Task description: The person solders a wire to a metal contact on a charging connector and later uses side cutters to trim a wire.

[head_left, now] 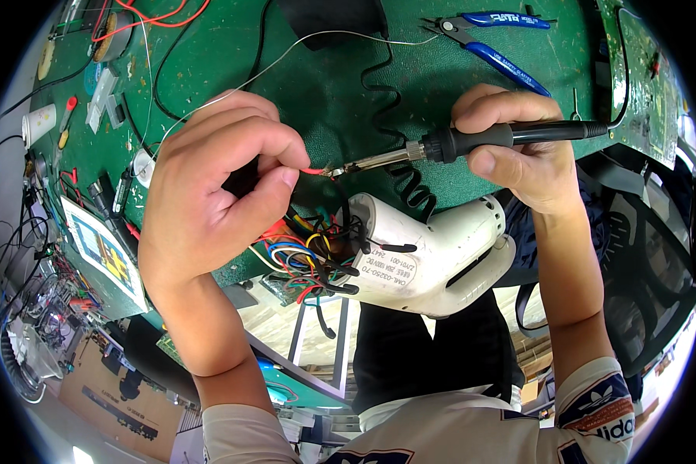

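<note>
My right hand [518, 143] is closed around the dark grip of a soldering iron [472, 143], whose metal tip points left. Thumb and fingers of my left hand [224, 170] pinch a red wire [312, 171]; its bare end meets the iron's tip. A thin strand of solder wire [274, 62] runs in a loop from beside my left hand toward the upper right. Below the joint lies a white charging connector [417, 255] with a handle, on its side at the table's near edge. Several coloured wires [309, 259] spill from its open left end.
Blue-handled cutters [495, 46] lie at the back right of the green mat [309, 100]. A green circuit board [646, 93] stands at the right edge. A white paper cup [39, 125], a screwdriver [66, 122] and a picture sheet [104, 251] are on the left. A black chair [649, 255] is at right.
</note>
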Available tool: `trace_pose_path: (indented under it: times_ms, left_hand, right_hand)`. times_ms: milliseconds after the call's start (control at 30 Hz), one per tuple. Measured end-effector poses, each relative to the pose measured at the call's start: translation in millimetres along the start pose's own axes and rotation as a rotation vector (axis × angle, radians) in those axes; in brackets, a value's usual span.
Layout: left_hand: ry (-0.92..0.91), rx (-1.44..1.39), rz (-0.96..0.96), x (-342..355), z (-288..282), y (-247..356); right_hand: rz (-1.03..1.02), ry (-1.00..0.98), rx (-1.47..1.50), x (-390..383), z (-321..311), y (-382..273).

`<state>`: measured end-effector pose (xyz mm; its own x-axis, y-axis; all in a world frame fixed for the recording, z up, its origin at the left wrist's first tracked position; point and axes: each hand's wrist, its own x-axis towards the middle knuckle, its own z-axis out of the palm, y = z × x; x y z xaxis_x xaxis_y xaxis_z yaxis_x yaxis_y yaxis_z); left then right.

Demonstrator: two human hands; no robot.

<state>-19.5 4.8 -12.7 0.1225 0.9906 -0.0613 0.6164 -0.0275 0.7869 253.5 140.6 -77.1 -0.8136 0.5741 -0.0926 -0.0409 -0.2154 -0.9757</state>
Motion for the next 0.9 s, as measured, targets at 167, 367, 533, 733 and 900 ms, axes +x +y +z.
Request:
trace_pose_path:
  times_ms: [167, 367, 533, 733, 900]
  left_hand:
    - [-0.01, -0.006, -0.022, -0.5, -0.4, 0.6]
    - [-0.039, -0.01, -0.054, 0.2, -1.6, 3.0]
    - [-0.052, 0.004, -0.051, 0.2, -2.8, 1.7]
    - [-0.055, 0.007, -0.043, 0.4, -2.2, 1.3]
    - [-0.053, 0.006, -0.044, -0.4, -2.7, 1.4]
  right_hand:
    - [0.062, -0.022, -0.033, 0.5, -3.3, -1.4]
    - [0.119, 0.04, 0.045, 0.7, 1.9, -3.3]
    - [0.197, 0.041, 0.072, 2.1, 1.2, -7.7]
    - [0.207, 0.052, 0.098, 2.2, 2.7, -8.9]
    - [0.173, 0.047, 0.127, 2.9, 3.3, -5.7]
